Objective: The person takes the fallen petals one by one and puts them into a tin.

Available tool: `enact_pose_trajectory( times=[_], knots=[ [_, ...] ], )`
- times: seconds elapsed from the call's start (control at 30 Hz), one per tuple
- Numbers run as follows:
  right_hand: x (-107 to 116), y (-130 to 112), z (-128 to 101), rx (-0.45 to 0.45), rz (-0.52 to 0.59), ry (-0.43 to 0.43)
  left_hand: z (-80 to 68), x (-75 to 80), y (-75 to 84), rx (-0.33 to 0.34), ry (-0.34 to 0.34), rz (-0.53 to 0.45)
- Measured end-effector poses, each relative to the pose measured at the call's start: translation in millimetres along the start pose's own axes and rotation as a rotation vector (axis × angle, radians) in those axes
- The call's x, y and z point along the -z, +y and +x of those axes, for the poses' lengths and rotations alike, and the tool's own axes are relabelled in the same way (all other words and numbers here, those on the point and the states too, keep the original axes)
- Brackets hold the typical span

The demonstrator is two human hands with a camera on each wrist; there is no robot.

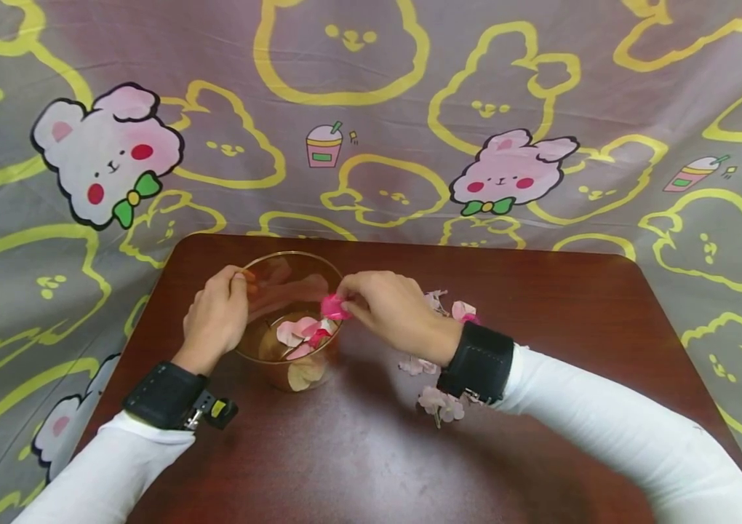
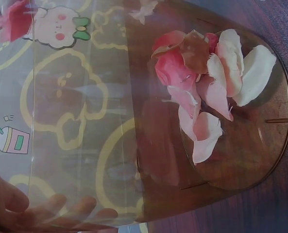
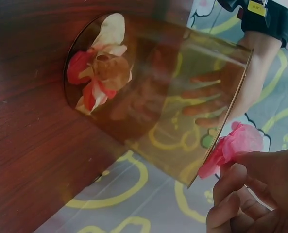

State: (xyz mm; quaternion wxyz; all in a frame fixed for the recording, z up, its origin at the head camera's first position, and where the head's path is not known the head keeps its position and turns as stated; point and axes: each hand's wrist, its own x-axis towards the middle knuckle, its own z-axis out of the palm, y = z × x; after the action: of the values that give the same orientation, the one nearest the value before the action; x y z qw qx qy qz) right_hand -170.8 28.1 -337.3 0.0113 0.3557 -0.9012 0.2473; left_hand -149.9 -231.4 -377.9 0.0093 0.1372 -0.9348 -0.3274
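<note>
An amber see-through container (image 1: 260, 348) stands on the table, wide at the rim. My left hand (image 1: 217, 309) grips its rim at the left, the fingers lying along the outer wall. Above the right side of the rim, my right hand (image 1: 393, 309) pinches a bright pink petal (image 1: 334, 307). The right wrist view shows that pink petal (image 3: 238, 143) close against the rim. Loose petals (image 2: 207, 92), pale pink, deeper pink and cream, lie at the bottom of the container.
On the dark wooden table (image 1: 358, 466), several pale pink blossoms (image 1: 443, 405) lie right of the container, partly hidden behind my right wrist. More petals (image 1: 463, 311) lie beyond it. A printed cloth (image 1: 397, 109) hangs behind the table and along its sides.
</note>
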Motion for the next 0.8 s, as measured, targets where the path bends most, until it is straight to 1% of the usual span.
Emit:
enact_pose_trajectory(
  times=[0.27,0.4,0.67,0.8],
  knots=[
    [-6.1,-9.5,6.8,0.010,-0.046,-0.059,0.5,0.4,-0.4,0.000,-0.001,0.003],
    [-5.0,-9.1,6.1,-0.002,-0.050,-0.063,0.0,-0.1,0.3,-0.005,-0.002,0.002],
    [1.1,2.0,4.3,-0.024,-0.039,-0.028,-0.2,-0.1,1.2,-0.011,-0.003,-0.005],
    [3.4,13.5,3.3,-0.061,-0.037,-0.024,-0.3,0.7,0.7,-0.011,-0.006,-0.008]
  ],
)
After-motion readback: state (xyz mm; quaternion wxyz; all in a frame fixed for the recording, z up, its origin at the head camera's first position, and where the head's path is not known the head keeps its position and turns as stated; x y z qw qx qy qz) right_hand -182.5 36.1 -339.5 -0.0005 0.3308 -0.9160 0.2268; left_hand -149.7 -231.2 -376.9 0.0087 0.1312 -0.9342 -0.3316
